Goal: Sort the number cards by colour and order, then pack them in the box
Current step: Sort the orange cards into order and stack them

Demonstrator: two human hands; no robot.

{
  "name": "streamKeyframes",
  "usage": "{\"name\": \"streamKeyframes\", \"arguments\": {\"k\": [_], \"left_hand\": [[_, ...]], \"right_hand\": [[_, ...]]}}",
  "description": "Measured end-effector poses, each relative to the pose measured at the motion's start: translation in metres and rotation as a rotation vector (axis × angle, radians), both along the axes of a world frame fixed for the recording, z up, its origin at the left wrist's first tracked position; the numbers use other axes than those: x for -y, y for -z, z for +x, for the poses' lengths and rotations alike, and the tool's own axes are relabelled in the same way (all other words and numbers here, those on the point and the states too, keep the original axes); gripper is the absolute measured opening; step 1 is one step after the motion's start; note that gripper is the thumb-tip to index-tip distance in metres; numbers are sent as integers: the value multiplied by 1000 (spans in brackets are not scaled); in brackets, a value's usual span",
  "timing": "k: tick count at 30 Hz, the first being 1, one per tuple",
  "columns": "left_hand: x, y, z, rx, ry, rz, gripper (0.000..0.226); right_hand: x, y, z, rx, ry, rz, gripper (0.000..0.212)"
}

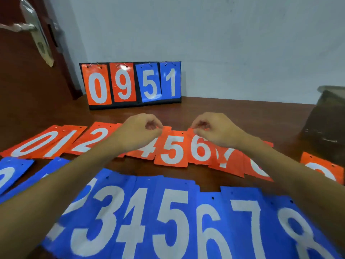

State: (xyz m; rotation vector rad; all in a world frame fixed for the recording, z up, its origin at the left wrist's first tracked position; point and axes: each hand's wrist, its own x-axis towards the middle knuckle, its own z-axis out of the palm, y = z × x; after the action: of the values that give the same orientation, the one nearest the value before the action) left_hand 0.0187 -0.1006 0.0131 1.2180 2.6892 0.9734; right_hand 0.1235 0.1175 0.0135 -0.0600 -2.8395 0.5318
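Note:
A row of orange number cards runs across the middle of the brown table (pixel 242 116), from 0 (pixel 35 144) at the left to one at the far right (pixel 323 170). My left hand (pixel 138 133) pinches the top left corner of the orange 5 card (pixel 172 149). My right hand (pixel 218 130) pinches the top edge of the orange 6 card (pixel 199 148). My arms hide the orange 3 and part of the 7 and 8. A row of blue number cards lies nearer to me, with 5 (pixel 173 219) in the middle.
A black flip scoreboard (pixel 130 85) showing 0 9 5 1 stands at the back against the wall. A dark box (pixel 328 124) sits at the right edge of the table. A brown door with a metal handle (pixel 22 27) is at the left.

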Motion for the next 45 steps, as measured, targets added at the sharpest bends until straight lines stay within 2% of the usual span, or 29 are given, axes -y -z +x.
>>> {"name": "streamKeyframes", "arguments": {"k": [3,8,14,17,23,31,34,42,45], "left_hand": [[-36,7,-18,-1,7,-53,13],[-59,-7,-11,170,80,-164,16],[-34,-66,29,275,79,-404,24],[-10,-87,31,295,94,-469,26],[51,-113,-2,296,3,-451,23],[161,-108,-91,301,-7,-390,32],[211,-102,-130,310,3,-390,28],[271,-54,-187,511,-197,-347,26],[269,-29,-193,567,-324,-297,39]], "right_hand": [[-21,10,-11,15,-6,-63,14],[-19,-4,23,111,79,-213,15],[28,-47,71,368,157,-396,27],[46,-66,68,425,174,-422,29],[86,-95,20,451,94,-364,30],[192,-110,-75,483,154,-318,36],[242,-113,-109,532,176,-323,35],[297,-94,-186,639,174,-228,39],[301,-73,-202,676,195,-217,47]]}}
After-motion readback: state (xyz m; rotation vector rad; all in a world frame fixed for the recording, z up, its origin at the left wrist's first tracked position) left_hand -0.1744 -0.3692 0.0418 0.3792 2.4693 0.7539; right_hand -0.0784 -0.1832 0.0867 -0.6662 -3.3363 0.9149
